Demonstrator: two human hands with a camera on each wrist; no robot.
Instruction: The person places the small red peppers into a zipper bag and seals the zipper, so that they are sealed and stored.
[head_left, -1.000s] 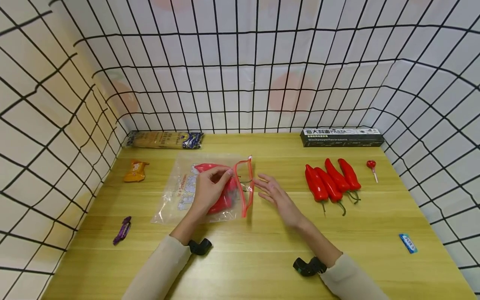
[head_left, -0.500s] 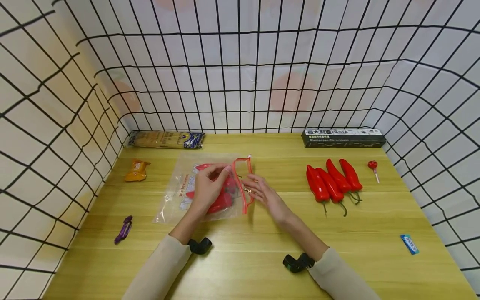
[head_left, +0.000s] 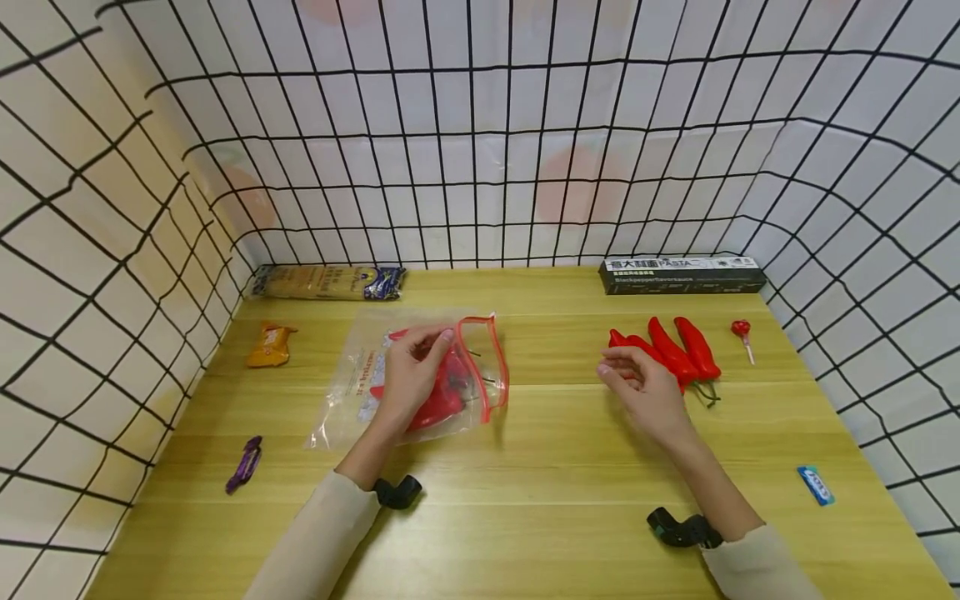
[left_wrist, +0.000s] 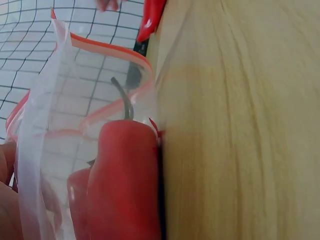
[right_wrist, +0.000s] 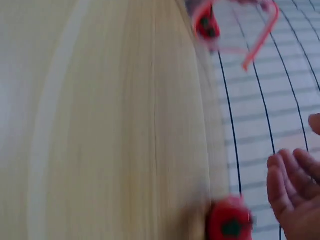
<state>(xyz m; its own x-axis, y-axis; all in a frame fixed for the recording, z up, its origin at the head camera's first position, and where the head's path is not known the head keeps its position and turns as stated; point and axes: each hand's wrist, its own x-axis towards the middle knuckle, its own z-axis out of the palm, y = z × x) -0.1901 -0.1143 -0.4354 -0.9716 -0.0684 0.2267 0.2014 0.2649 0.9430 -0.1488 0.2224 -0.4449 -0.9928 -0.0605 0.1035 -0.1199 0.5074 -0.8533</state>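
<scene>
A clear zip bag (head_left: pixel 337 408) with a red rim lies left of centre on the table, its mouth gaping to the right. Inside it are red peppers (left_wrist: pixel 125 185), green stems toward the mouth. My left hand (head_left: pixel 411 371) pinches the bag's upper layer near the rim between thumb and fingers. My right hand (head_left: pixel 648 392) is above the group of loose red chili peppers (head_left: pixel 697 346) on the right, fingers loosely bent with nothing between them. It hides part of the leftmost peppers. In the right wrist view a pepper's stem end (right_wrist: pixel 230 222) shows below the fingers.
A noodle pack (head_left: pixel 326 282) and a black pasta box (head_left: pixel 682 276) stand along the back by the wire grid (head_left: pixel 472 133). An orange-wrapped sweet (head_left: pixel 271 345) and a purple one (head_left: pixel 244 464) lie left; a lollipop (head_left: pixel 742 333) and a small blue packet (head_left: pixel 815 485) lie right.
My right hand first reached into the bag's mouth, then withdrew and swung right to the loose peppers. The left hand still pinches the bag; the peppers inside have shifted a little.
</scene>
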